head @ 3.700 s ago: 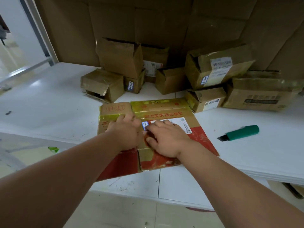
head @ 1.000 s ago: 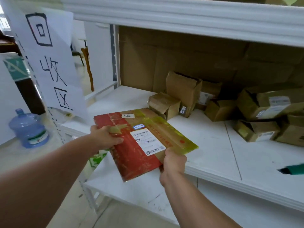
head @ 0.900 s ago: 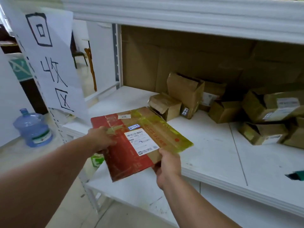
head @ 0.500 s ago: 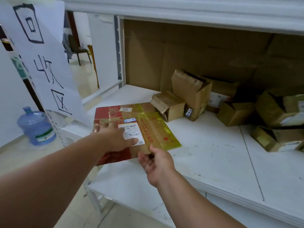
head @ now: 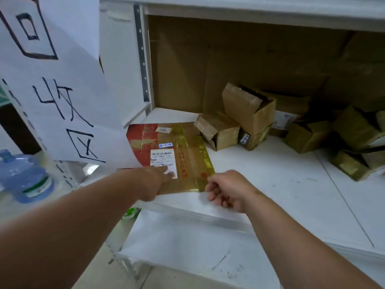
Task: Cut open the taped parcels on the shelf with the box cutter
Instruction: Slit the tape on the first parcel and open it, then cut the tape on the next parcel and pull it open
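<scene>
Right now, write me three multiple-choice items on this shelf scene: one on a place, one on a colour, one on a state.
1. Where does the flat red and gold taped cardboard parcel lie?
A. on the white shelf board
B. on the floor
C. atop the brown boxes

2. What colour is the big water jug at left?
A. green
B. blue
C. white

3. What does the left hand do?
A. grips a cutter
B. hangs idle
C. presses flat on the parcel

Answers: 1 A, the parcel rests at the board's left front edge; 2 B, its plastic is blue; 3 C, straight fingers rest on the white label.
</scene>
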